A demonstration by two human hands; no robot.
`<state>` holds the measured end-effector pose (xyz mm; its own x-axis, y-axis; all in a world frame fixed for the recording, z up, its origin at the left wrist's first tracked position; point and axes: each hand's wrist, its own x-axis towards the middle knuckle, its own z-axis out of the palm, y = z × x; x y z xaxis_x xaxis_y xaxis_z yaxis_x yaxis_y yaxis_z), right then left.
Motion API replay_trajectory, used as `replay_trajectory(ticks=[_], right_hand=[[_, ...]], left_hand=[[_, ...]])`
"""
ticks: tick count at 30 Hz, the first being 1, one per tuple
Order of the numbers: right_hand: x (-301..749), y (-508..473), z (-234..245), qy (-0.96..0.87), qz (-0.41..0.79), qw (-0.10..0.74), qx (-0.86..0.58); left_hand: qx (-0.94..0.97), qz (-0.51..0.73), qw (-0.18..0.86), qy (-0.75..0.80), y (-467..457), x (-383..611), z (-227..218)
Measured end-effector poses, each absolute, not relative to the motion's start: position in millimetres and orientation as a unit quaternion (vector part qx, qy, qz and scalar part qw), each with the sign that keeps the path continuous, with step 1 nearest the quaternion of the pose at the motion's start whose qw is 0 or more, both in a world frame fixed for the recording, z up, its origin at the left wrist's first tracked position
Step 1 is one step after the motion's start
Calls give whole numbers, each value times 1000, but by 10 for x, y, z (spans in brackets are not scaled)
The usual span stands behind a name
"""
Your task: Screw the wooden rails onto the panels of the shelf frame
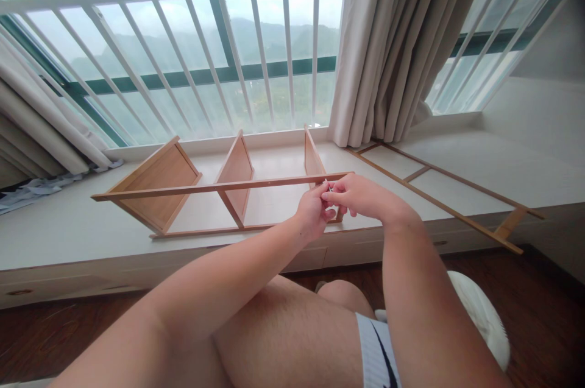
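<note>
Close together at the right end of a wooden shelf frame (196, 189) are my two hands. My left hand (315, 212) is closed, thumb and fingers pinched near a tiny pale, metallic-looking piece (326, 183) too small to name. My right hand (361, 194) pinches at the same spot, its fingers meeting the left fingertips. The frame lies on its side, with a left panel (158, 184), a middle panel (235, 172) and a right panel (313, 153) standing between its rails. My hands hide part of its right end.
A second wooden ladder-like frame (415, 178) lies to the right, overhanging the white window ledge (50, 239). Behind stand a white railing (287, 47) and a beige curtain (384, 41). A white rounded seat (479, 315) is at lower right, above the dark wooden floor (543, 327).
</note>
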<state>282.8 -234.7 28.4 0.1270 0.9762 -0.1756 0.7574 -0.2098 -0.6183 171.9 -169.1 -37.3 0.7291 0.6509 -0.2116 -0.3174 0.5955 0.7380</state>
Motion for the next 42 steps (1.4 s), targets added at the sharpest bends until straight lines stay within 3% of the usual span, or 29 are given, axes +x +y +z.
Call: replay_trajectory(ticks=[5,19,26,33,42], right_hand=[[2823,-2330,287,-597,260,194,-734],[2834,-2309,237,-581,355,251,-688],[2814,-2345,281,-579,357,246,-691],[2806,-2348,314,-608,325,178,-702],[2791,-2363,338,-612,310,178,-706]], left_hand=[[355,280,862,229,-1673,1726,-387],[362,283,853,246,-1686,1714,-390],[367,289,847,253,-1682,1716,-393],[374,284,845,256,-1682,1721,-391],[380,276,849,241,-1687,1709,-379]])
